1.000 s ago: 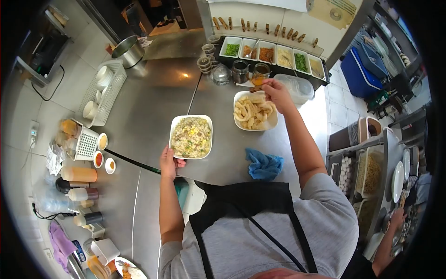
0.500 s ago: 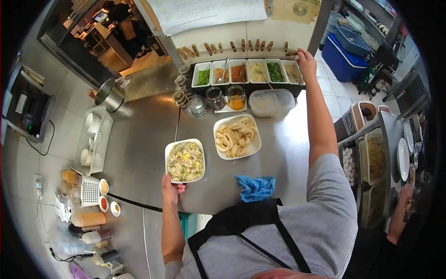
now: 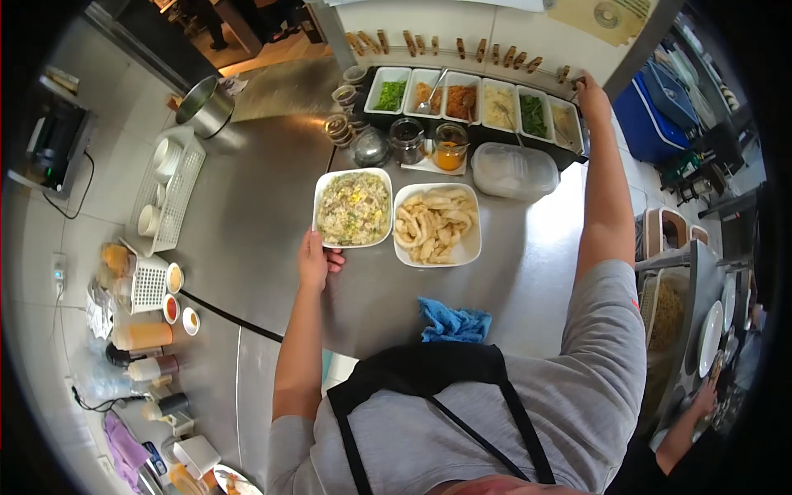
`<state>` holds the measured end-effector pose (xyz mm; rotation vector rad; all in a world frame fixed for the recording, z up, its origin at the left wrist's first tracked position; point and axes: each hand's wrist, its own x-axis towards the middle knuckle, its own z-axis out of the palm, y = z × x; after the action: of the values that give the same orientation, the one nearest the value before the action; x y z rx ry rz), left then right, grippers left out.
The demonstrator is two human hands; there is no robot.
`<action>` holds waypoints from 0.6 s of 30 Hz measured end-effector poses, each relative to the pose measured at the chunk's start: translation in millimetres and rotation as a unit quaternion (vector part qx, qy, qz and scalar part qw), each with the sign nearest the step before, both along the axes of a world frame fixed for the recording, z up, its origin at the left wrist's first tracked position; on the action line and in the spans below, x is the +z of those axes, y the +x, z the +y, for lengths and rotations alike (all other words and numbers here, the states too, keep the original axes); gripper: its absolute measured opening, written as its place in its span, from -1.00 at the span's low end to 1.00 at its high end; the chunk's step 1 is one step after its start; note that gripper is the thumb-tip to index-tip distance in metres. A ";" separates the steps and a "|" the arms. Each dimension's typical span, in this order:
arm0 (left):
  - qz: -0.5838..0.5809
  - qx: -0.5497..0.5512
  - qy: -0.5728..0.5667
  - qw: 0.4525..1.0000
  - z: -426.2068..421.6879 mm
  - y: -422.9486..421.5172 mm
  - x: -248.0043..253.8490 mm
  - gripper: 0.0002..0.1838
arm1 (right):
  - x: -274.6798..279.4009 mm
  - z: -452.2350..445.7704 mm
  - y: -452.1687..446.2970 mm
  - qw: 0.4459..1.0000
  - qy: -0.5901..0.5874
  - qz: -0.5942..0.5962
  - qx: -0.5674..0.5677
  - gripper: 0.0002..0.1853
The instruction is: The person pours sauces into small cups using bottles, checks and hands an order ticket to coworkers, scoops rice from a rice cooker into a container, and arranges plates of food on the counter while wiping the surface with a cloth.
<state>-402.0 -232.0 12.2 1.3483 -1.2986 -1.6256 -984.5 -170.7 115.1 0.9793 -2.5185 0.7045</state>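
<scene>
My left hand (image 3: pixel 317 261) grips the lower-left edge of a square white bowl of fried rice (image 3: pixel 355 206), fingers under it and thumb at its side. Right beside it on the steel counter stands a square white bowl (image 3: pixel 437 224) of pale fried strips. My right hand (image 3: pixel 592 97) is stretched far forward to the right end of a row of wooden clothespins on the wall. Its fingers are closed on a clothespin (image 3: pixel 577 82), partly hidden by them. Another clothespin (image 3: pixel 563 73) hangs just left of it.
White trays of toppings (image 3: pixel 499 105) line the back of the counter (image 3: pixel 247 190). Glass jars (image 3: pixel 407 140) and a lidded plastic tub (image 3: pixel 516 172) stand before them. A blue cloth (image 3: pixel 454 320) lies near my apron. At right, a co-worker's hand (image 3: pixel 704 400) is over the dishes.
My left hand has pushed the fried rice bowl forward, next to the other bowl. My right hand stays at the row's right end. The view has shifted.
</scene>
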 end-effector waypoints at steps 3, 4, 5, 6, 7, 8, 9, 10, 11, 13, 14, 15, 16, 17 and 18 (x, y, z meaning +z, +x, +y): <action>-0.007 0.002 -0.007 1.000 2.5 -0.7 5.5 -0.59 | 5.8 5.7 27.2 0.984 -0.126 0.124 0.016 -0.69; -0.007 0.004 -0.007 1.000 2.5 -1.2 5.7 -0.59 | 11.6 14.2 46.5 0.989 -0.127 0.065 0.051 -0.72; -0.004 -0.001 -0.003 1.000 1.8 -0.1 5.9 -0.58 | 23.6 25.2 77.7 0.989 -0.123 0.005 0.086 -0.74; 0.000 -0.004 0.009 1.000 -0.8 0.8 4.6 -0.59 | 29.8 37.2 107.9 0.984 -0.121 -0.054 0.120 -0.77; 0.005 -0.006 0.022 1.000 -4.5 1.6 3.4 -0.59 | 23.4 47.0 132.4 0.950 -0.139 -0.205 0.191 -0.81; 0.007 -0.010 0.034 0.999 -6.3 3.4 3.0 -0.59 | 10.0 56.9 155.8 0.888 -0.152 -0.352 0.255 -0.84; 0.014 -0.007 0.039 0.999 -8.0 3.5 3.9 -0.60 | -8.5 64.4 175.4 0.862 -0.092 -0.368 0.335 -0.85; 0.021 -0.005 0.044 0.999 -8.9 2.5 4.8 -0.59 | -24.8 69.8 195.6 0.857 -0.020 -0.389 0.337 -0.87; 0.028 -0.002 0.047 0.998 -8.7 2.8 6.5 -0.59 | -17.2 80.0 227.9 0.883 0.040 -0.285 0.370 -0.87; 0.027 0.012 0.048 0.998 -7.4 6.1 3.4 -0.58 | -37.7 93.6 256.3 0.905 0.133 -0.228 0.335 -0.83; 0.027 0.017 0.046 0.998 -6.9 7.6 -1.8 -0.57 | -38.9 102.4 270.7 0.907 0.202 -0.210 0.305 -0.81; 0.046 0.023 0.032 0.998 -6.0 10.6 -8.8 -0.57 | -40.4 113.3 282.3 0.904 0.197 -0.197 0.325 -0.78; 0.054 0.027 0.007 0.998 -2.7 11.7 -11.9 -0.57 | -41.6 122.3 291.7 0.894 0.209 -0.222 0.327 -0.77; 0.060 0.033 -0.019 0.998 1.6 12.8 -15.4 -0.58 | -40.7 129.3 300.7 0.881 0.248 -0.234 0.328 -0.77; 0.064 0.039 -0.044 0.996 4.7 14.0 -18.6 -0.58 | -39.7 135.2 311.3 0.867 0.276 -0.252 0.330 -0.75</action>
<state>-388.0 -227.2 -6.4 1.2060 -1.2124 -1.5578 -673.2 -35.4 75.4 2.1761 -2.8969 0.4314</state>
